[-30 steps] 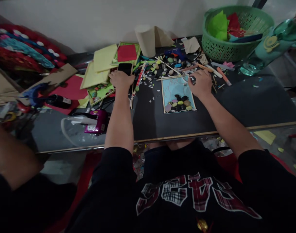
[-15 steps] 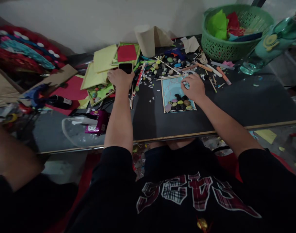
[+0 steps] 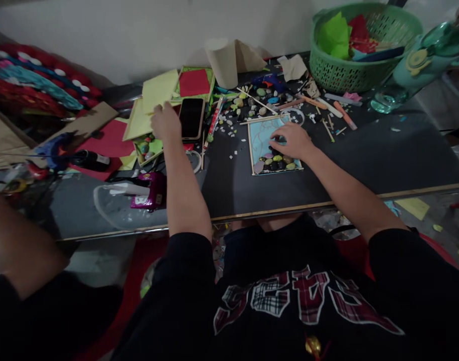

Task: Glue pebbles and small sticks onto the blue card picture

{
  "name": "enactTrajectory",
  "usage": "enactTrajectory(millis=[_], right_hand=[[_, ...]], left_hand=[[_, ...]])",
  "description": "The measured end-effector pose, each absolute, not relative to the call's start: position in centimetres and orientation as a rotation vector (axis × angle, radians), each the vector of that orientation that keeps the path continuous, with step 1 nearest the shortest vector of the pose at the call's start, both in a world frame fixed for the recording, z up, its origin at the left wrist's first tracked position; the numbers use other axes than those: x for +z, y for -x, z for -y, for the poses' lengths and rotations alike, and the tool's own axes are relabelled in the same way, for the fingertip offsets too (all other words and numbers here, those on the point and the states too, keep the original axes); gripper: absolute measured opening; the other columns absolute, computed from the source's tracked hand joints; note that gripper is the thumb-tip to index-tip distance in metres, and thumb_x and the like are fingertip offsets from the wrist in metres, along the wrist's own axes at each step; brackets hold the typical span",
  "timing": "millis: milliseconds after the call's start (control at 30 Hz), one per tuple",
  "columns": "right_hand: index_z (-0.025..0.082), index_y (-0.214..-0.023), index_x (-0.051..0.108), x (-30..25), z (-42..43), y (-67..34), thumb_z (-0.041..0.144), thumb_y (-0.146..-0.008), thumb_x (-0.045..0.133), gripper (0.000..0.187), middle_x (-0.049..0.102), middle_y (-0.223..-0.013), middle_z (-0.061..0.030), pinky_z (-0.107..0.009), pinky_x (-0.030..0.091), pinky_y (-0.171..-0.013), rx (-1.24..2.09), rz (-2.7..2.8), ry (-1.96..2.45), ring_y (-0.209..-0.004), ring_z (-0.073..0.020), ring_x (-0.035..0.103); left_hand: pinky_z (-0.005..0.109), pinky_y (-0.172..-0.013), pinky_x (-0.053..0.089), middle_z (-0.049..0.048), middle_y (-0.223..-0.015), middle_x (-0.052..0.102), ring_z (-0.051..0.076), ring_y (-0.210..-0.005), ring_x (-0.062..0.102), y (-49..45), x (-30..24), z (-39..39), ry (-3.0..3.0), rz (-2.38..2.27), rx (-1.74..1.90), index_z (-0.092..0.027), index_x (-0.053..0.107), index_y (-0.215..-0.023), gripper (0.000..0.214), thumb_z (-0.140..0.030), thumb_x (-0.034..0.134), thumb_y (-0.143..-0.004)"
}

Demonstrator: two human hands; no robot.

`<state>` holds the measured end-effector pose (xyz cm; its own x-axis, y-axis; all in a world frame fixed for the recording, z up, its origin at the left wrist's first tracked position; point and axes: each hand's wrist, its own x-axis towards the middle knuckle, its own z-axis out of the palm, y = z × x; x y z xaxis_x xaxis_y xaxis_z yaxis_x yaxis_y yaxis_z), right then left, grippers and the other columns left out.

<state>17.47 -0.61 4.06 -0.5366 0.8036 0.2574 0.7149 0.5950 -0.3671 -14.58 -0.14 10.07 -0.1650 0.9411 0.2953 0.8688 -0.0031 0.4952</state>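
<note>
My left hand (image 3: 166,122) is over the yellow card frames, left of a black phone (image 3: 192,119). Its fingers are bent together at the edge of a yellow sheet (image 3: 136,123); whatever is between them is too small to make out. Below it, a green tray (image 3: 142,156) holds several pebbles. My right hand (image 3: 292,141) lies low over a light blue picture (image 3: 260,136) edged with thin sticks, fingers stretched towards its middle. Black, yellow and purple pebbles (image 3: 277,164) cover the picture's lower part, partly hidden by that hand.
Loose pebbles (image 3: 262,92), sticks and paper scraps lie behind the picture. A green basket (image 3: 338,75) and a tilted bottle (image 3: 400,75) stand at the right. On the left are a purple power block (image 3: 150,192), a blue glue gun (image 3: 54,150) and another person's arm (image 3: 22,245).
My left hand has moved left off the phone, which now shows fully, to the yellow sheet. My right hand has shifted slightly left and down over the picture, its fingers straighter.
</note>
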Motion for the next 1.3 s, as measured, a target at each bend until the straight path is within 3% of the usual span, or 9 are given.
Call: enactTrajectory(millis=[100, 200, 333, 500, 667, 833, 967, 1133, 1300], right_hand=[[0.021, -0.098, 0.078, 4.2, 0.7, -17.3, 0.045, -0.091, 0.058, 0.032, 0.075, -0.098, -0.0088, -0.045, 0.049, -0.095, 0.350, 2.487, 1.192, -0.101, -0.0284, 0.063], [0.020, -0.096, 0.079, 4.4, 0.8, -17.2, 0.045, -0.091, 0.059, 0.032, 0.075, -0.096, -0.0098, -0.044, 0.049, -0.092, 0.395, 2.499, 1.171, -0.100, -0.0283, 0.063], [0.022, -0.094, 0.079, 4.4, 0.8, -17.3, 0.043, -0.091, 0.059, 0.029, 0.074, -0.097, -0.0086, -0.043, 0.047, -0.094, 0.411, 2.487, 1.175, -0.099, -0.0271, 0.062], [0.019, -0.094, 0.078, 4.2, 0.6, -17.3, 0.043, -0.092, 0.057, 0.032, 0.075, -0.097, -0.0095, -0.041, 0.047, -0.092, 0.403, 2.489, 1.152, -0.098, -0.0268, 0.064], [0.016, -0.095, 0.078, 4.3, 0.6, -17.3, 0.043, -0.092, 0.055, 0.036, 0.075, -0.098, -0.0109, -0.040, 0.046, -0.089, 0.402, 2.513, 1.156, -0.098, -0.0278, 0.063], [0.018, -0.095, 0.078, 4.4, 0.6, -17.2, 0.044, -0.091, 0.055, 0.035, 0.074, -0.098, -0.0105, -0.039, 0.044, -0.086, 0.428, 2.516, 1.170, -0.097, -0.0266, 0.062], [0.017, -0.096, 0.078, 4.6, 0.8, -17.1, 0.045, -0.092, 0.053, 0.038, 0.074, -0.099, -0.0112, -0.038, 0.043, -0.085, 0.443, 2.510, 1.199, -0.098, -0.0267, 0.061], [0.018, -0.096, 0.078, 4.9, 0.9, -17.0, 0.045, -0.092, 0.054, 0.036, 0.074, -0.098, -0.0101, -0.039, 0.043, -0.087, 0.430, 2.528, 1.193, -0.098, -0.0264, 0.061], [0.019, -0.093, 0.078, 5.0, 0.9, -17.0, 0.046, -0.086, 0.067, 0.030, 0.073, -0.095, -0.0091, -0.038, 0.046, -0.080, 0.477, 2.523, 1.192, -0.095, -0.0267, 0.063]], left_hand=[[0.060, -0.110, 0.034, 0.0116, -0.109, 0.060, 0.034, -0.125, 0.043, 14.7, 9.2, 1.3, -1.925, -2.142, 0.929, -0.019, 0.069, -0.104, 0.026, -0.037, 0.065, -0.086], [0.059, -0.111, 0.032, 0.0099, -0.113, 0.058, 0.034, -0.126, 0.041, 16.0, 7.4, 2.3, -1.880, -2.238, 1.052, -0.022, 0.073, -0.096, 0.016, -0.026, 0.061, -0.086], [0.049, -0.113, 0.032, 0.0087, -0.116, 0.055, 0.029, -0.125, 0.043, 18.3, 5.3, 2.7, -1.903, -2.390, 1.234, -0.023, 0.076, -0.083, 0.022, -0.014, 0.056, -0.084], [0.046, -0.110, 0.032, 0.0107, -0.116, 0.058, 0.029, -0.124, 0.043, 18.6, 4.8, 2.6, -1.873, -2.486, 1.192, -0.020, 0.068, -0.068, 0.020, -0.014, 0.057, -0.083], [0.044, -0.112, 0.030, 0.0100, -0.118, 0.057, 0.027, -0.127, 0.041, 18.6, 4.9, 2.8, -1.838, -2.490, 1.197, -0.020, 0.073, -0.078, 0.019, -0.014, 0.057, -0.084], [0.044, -0.109, 0.030, 0.0071, -0.116, 0.058, 0.027, -0.123, 0.041, 19.2, 4.1, 2.3, -1.915, -2.445, 1.170, -0.022, 0.075, -0.075, 0.018, -0.016, 0.059, -0.084], [0.044, -0.106, 0.029, 0.0078, -0.106, 0.053, 0.026, -0.115, 0.043, 19.4, 3.5, 1.7, -1.817, -2.531, 1.485, -0.023, 0.078, -0.083, 0.030, -0.004, 0.055, -0.081], [0.044, -0.104, 0.033, 0.0075, -0.099, 0.051, 0.024, -0.108, 0.043, 20.7, 2.5, 1.0, -1.883, -2.445, 1.588, -0.023, 0.075, -0.072, 0.025, -0.005, 0.061, -0.079], [0.054, -0.108, 0.030, 0.0092, -0.102, 0.053, 0.027, -0.112, 0.044, 19.2, 2.9, 0.3, -1.847, -2.398, 1.587, -0.020, 0.071, -0.075, 0.028, -0.001, 0.052, -0.081]])
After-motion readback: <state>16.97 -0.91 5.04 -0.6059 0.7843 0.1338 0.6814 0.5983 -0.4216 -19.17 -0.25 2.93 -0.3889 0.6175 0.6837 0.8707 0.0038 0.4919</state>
